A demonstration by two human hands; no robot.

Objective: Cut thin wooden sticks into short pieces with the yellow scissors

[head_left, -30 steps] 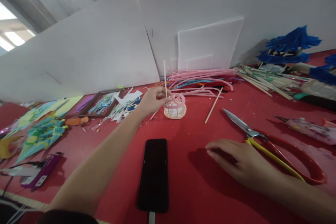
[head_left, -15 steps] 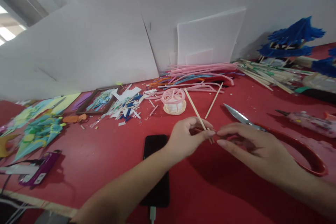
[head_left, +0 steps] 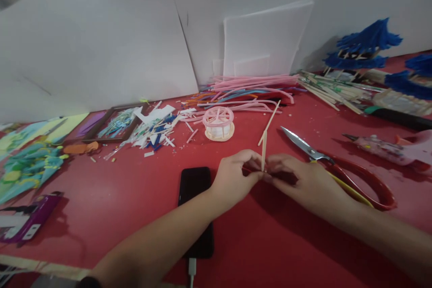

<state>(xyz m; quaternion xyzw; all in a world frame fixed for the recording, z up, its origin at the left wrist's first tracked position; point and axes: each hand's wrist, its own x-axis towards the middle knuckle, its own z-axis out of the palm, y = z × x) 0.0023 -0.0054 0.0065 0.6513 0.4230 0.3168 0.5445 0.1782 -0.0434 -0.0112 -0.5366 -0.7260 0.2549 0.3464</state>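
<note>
Here, pale stick [head_left: 264,150], between left-hand fingers [head_left: 255,173], right hand touching [head_left: 297,177]

the left hand [head_left: 233,179] and the right hand [head_left: 302,181] are ungloved, with slender fingers and narrow wrists. the left forearm [head_left: 158,240] and the right forearm [head_left: 374,229] are bare as far as they show, smooth in outline and widening away from the wrists. low on the left forearm, at the bottom edge of the view, sits a dark, nearly black piece of wear [head_left: 89,282] with a rounded upper edge, perhaps a sleeve cuff; too little shows to be sure.
</note>
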